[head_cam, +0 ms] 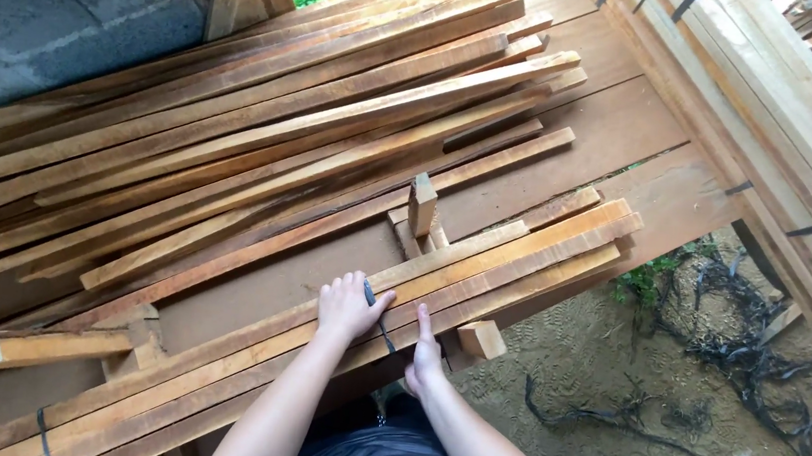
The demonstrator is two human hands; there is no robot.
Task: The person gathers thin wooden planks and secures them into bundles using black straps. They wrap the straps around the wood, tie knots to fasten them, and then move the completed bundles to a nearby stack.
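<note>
Two hands rest at the worktop's near edge: left hand (350,305) pressed flat on four long reddish-brown slats (482,266) lying side by side, right hand (426,353) fingers straight, touching them; a thin dark strap (378,318) between

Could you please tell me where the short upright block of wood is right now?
In the head view, the short upright wood block stands near the middle of the table, just beyond the front bundle of slats, up and right of the left hand.

Head camera, looking steeply down, close over workbench (627,131)
</note>
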